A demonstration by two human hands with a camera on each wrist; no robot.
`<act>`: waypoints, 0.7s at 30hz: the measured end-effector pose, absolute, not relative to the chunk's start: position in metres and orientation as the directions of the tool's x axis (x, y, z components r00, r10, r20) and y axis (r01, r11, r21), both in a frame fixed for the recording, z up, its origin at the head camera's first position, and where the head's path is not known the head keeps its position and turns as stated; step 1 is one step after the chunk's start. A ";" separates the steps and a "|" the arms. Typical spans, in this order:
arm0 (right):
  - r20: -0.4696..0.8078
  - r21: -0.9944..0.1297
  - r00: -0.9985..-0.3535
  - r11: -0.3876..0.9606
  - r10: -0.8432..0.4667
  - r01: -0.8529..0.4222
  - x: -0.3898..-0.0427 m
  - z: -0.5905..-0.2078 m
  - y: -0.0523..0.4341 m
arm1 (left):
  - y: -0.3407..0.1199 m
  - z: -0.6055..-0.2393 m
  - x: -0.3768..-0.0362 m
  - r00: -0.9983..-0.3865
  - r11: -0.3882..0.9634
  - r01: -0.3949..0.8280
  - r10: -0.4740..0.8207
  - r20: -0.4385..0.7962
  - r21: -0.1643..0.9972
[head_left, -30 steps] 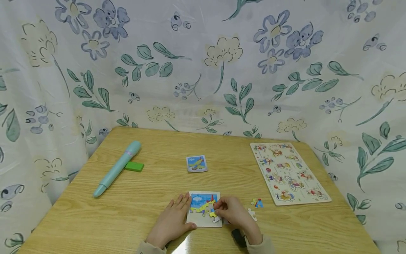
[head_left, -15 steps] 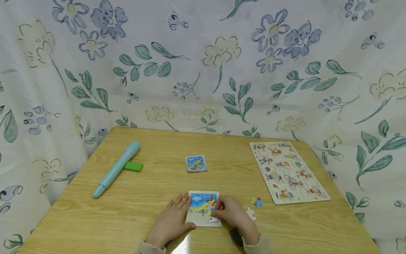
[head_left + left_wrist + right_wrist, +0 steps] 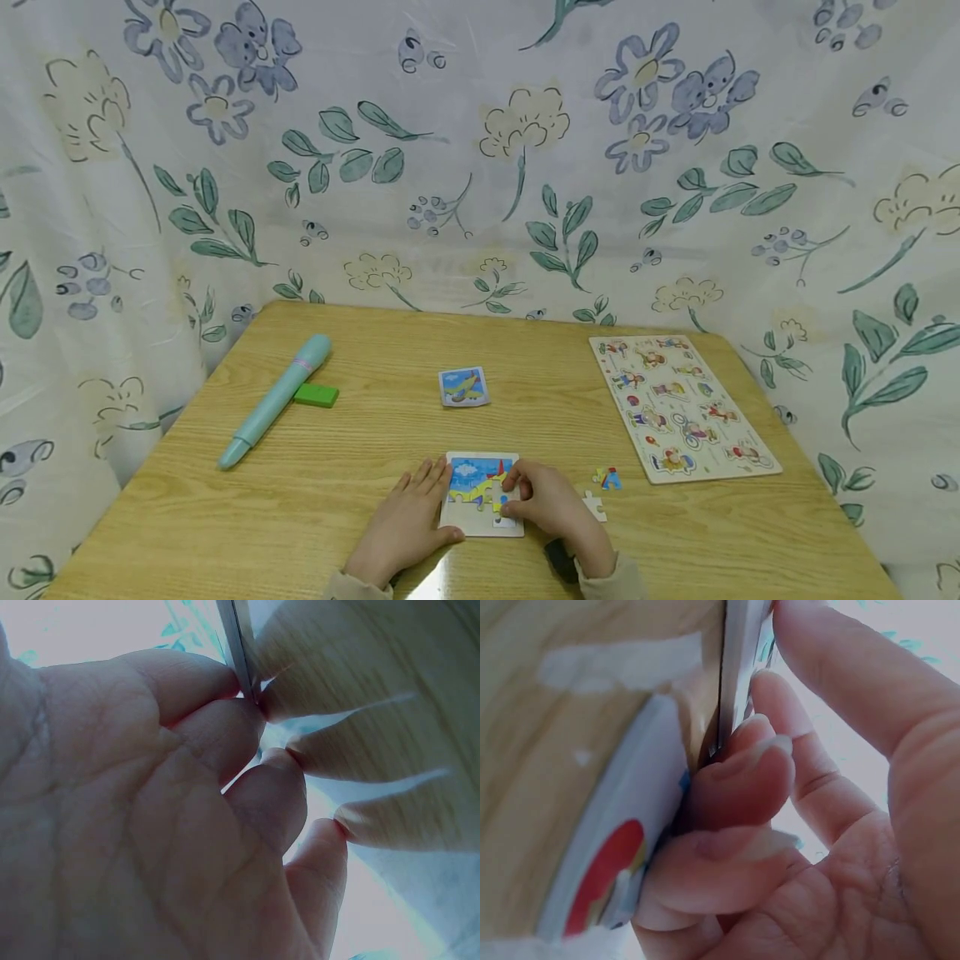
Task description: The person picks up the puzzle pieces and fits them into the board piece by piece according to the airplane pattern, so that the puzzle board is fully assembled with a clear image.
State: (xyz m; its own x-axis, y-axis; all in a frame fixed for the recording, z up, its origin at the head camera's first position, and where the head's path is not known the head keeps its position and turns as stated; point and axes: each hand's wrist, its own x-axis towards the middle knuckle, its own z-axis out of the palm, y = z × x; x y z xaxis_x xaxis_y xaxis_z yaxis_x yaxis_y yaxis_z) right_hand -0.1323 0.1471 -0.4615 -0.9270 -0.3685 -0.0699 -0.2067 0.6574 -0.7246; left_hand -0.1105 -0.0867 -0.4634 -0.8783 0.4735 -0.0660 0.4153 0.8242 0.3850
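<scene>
A small jigsaw board (image 3: 472,525) lies at the table's front middle, its upper part filled with an airplane picture. My left hand (image 3: 408,517) rests flat along its left side, with fingertips at the edge and thumb by the lower left corner. In the left wrist view those fingertips meet the board's thin edge. My right hand (image 3: 547,498) is over the board's right side, thumb and index finger bent around a yellow and blue puzzle piece (image 3: 497,503), partly hidden. The right wrist view shows the other fingers curled beside a red-marked piece (image 3: 615,877) on the table.
Colored loose pieces (image 3: 611,479) and a blank-side-up piece (image 3: 594,506) lie right of the right hand. A picture card (image 3: 463,387) lies behind the board. Farther out are a large figure puzzle (image 3: 682,408), a teal stick-like object (image 3: 277,400) and a green block (image 3: 317,395).
My right hand has brought the yellow piece from the board's lower right up against the picture; its index finger and thumb have since spread slightly. My left hand has stayed put.
</scene>
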 end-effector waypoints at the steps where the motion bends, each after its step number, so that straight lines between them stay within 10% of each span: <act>1: -0.071 -0.726 -0.927 0.656 -0.369 -0.205 -0.132 -0.462 0.147 | -0.087 -0.463 -0.110 -0.878 0.824 0.415 0.474 -0.067 0.387; 14: -0.086 -0.782 -0.939 0.607 -0.333 -0.143 -0.134 -0.458 0.155 | -0.086 -0.464 -0.111 -0.879 0.826 0.415 0.472 -0.064 0.381; 21: -0.004 -0.778 -0.999 0.628 -0.037 -0.020 -0.134 -0.448 0.195 | -0.087 -0.464 -0.111 -0.879 0.828 0.420 0.473 -0.061 0.372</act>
State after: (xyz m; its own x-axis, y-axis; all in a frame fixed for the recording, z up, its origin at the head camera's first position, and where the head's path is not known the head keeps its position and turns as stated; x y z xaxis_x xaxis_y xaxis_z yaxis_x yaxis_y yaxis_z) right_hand -0.1341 0.1950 -0.4481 -0.9993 -0.0367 -0.0041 -0.0199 0.6284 -0.7777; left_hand -0.1108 -0.0868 -0.4638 -0.8787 0.4735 -0.0608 0.4203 0.8277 0.3717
